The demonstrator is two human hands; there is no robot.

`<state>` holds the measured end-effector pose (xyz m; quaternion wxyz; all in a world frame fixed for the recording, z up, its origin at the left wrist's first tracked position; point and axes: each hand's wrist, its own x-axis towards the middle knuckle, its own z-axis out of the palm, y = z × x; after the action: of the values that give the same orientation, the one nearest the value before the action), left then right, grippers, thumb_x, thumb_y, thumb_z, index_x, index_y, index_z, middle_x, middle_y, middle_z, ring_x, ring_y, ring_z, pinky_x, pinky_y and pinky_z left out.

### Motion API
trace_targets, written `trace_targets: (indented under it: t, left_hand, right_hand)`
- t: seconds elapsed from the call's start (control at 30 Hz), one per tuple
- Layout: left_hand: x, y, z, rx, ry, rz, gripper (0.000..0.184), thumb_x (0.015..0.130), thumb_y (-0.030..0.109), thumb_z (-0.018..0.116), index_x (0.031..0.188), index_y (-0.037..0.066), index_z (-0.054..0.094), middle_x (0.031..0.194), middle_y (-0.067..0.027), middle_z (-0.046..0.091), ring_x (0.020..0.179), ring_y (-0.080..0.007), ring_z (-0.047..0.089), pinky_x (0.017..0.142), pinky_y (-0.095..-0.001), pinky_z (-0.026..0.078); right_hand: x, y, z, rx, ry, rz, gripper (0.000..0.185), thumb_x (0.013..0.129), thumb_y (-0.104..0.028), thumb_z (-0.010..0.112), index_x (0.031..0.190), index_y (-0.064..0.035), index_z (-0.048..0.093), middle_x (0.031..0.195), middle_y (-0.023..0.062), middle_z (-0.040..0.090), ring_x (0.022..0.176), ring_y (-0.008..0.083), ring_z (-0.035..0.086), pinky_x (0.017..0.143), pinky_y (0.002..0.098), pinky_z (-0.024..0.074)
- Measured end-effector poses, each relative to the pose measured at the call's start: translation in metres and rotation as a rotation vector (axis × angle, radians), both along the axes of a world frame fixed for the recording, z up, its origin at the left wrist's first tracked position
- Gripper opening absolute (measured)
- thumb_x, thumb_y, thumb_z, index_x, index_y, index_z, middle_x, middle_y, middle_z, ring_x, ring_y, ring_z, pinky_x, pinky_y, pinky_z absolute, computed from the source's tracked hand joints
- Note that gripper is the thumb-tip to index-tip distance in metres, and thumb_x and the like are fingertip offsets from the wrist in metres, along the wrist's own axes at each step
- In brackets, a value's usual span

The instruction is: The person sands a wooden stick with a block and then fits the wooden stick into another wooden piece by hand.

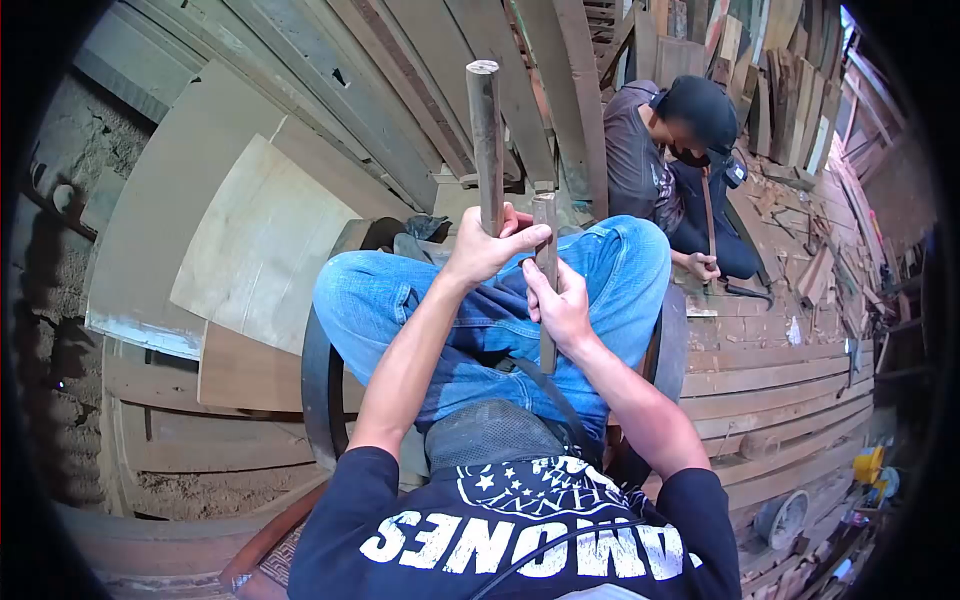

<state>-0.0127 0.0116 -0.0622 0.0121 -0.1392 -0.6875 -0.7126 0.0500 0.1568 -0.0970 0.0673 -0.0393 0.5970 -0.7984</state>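
Observation:
Above my lap my left hand is wrapped round the lower end of a dark, round wooden stick that points up and away from me. Its thumb reaches across to a second, flatter wooden piece. My right hand holds that second piece, with its fingers pressed on the middle part. The two pieces stand side by side, roughly parallel. Below them are my jeans.
At the upper right a co-worker in a dark cap sits holding a thin stick. Boards lean at the left. Wood scraps lie on the right floor, near a round bucket.

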Motion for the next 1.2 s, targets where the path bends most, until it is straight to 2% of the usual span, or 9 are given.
trace_targets:
  t: [0.27,0.53,0.7,0.77,0.83,0.87,0.93,1.0,1.2]
  left_hand:
    - [-0.003,-0.001,-0.005,0.033,0.006,-0.040,0.050,0.079,0.018,0.086,0.063,0.010,0.040,0.073,-0.0086,0.064,0.091,-0.0194,0.068,0.070,-0.0336,0.056]
    - [0.001,-0.001,0.005,0.021,-0.019,0.000,0.047,0.080,0.012,0.084,0.064,0.008,0.040,0.101,-0.0253,0.068,0.090,-0.0212,0.069,0.067,-0.0339,0.060]
    - [0.001,-0.005,0.004,0.123,-0.071,-0.110,0.045,0.081,0.009,0.082,0.065,0.009,0.040,0.104,-0.0247,0.069,0.089,-0.0188,0.067,0.073,-0.0338,0.060]
    - [0.000,-0.007,0.002,0.197,-0.087,-0.159,0.045,0.082,0.007,0.081,0.066,0.010,0.039,0.104,-0.0240,0.069,0.089,-0.0182,0.067,0.075,-0.0343,0.059]
    - [-0.001,-0.009,0.003,0.216,-0.087,-0.230,0.045,0.082,0.005,0.079,0.066,0.012,0.038,0.106,-0.0229,0.069,0.096,-0.0215,0.068,0.082,-0.0376,0.058]
    - [-0.001,-0.009,0.002,0.235,-0.060,-0.268,0.045,0.081,0.005,0.079,0.067,0.014,0.037,0.108,-0.0236,0.069,0.105,-0.0273,0.068,0.087,-0.0411,0.057]
    - [0.001,-0.010,0.004,0.286,-0.083,-0.298,0.044,0.080,0.010,0.081,0.068,0.015,0.038,0.110,-0.0243,0.068,0.106,-0.0308,0.067,0.087,-0.0424,0.057]
    - [0.001,-0.010,0.001,0.347,-0.074,-0.331,0.045,0.079,0.019,0.084,0.069,0.015,0.039,0.113,-0.0257,0.067,0.107,-0.0376,0.067,0.092,-0.0486,0.056]
    - [-0.005,-0.014,-0.007,0.396,-0.035,-0.411,0.048,0.076,0.025,0.087,0.069,0.018,0.040,0.109,-0.0254,0.068,0.108,-0.0396,0.066,0.094,-0.0527,0.054]
  right_hand:
    - [-0.002,0.001,-0.006,-0.015,0.004,-0.003,0.023,0.099,-0.026,0.063,0.090,-0.0061,0.057,0.061,-0.0026,0.052,0.047,0.0046,0.047,0.042,0.0221,0.0371]
    - [0.002,0.001,-0.001,-0.033,0.037,-0.075,0.022,0.099,-0.027,0.063,0.100,-0.0050,0.061,0.064,-0.0027,0.053,0.050,0.0043,0.048,0.044,0.0230,0.0387]
    - [0.002,-0.003,-0.010,0.220,0.254,-0.236,0.029,0.096,-0.026,0.067,0.110,-0.0010,0.061,0.069,0.0006,0.061,0.058,0.0088,0.054,0.054,0.0287,0.0455]
    - [0.006,-0.002,-0.001,0.300,0.330,-0.280,0.027,0.095,-0.024,0.068,0.110,-0.0014,0.061,0.071,0.0003,0.061,0.061,0.0080,0.054,0.056,0.0269,0.0457]
    - [0.008,-0.003,0.002,0.379,0.407,-0.324,0.026,0.095,-0.021,0.069,0.109,-0.0018,0.060,0.074,0.0000,0.061,0.063,0.0072,0.054,0.057,0.0250,0.0459]
    - [0.008,-0.004,0.001,0.382,0.444,-0.351,0.029,0.093,-0.021,0.072,0.111,-0.0013,0.061,0.078,0.0018,0.064,0.067,0.0085,0.058,0.061,0.0261,0.0480]
    - [0.008,-0.004,0.000,0.385,0.481,-0.377,0.032,0.090,-0.020,0.074,0.113,-0.0008,0.062,0.082,0.0037,0.068,0.072,0.0097,0.061,0.066,0.0272,0.0502]
    - [0.009,-0.003,0.000,0.434,0.553,-0.387,0.041,0.084,-0.016,0.080,0.116,0.0010,0.063,0.094,0.0146,0.073,0.081,0.0208,0.073,0.071,0.0323,0.0558]
    - [0.009,-0.003,-0.002,0.507,0.644,-0.455,0.049,0.077,-0.017,0.086,0.116,0.0014,0.063,0.096,0.0157,0.074,0.084,0.0237,0.075,0.071,0.0321,0.0580]
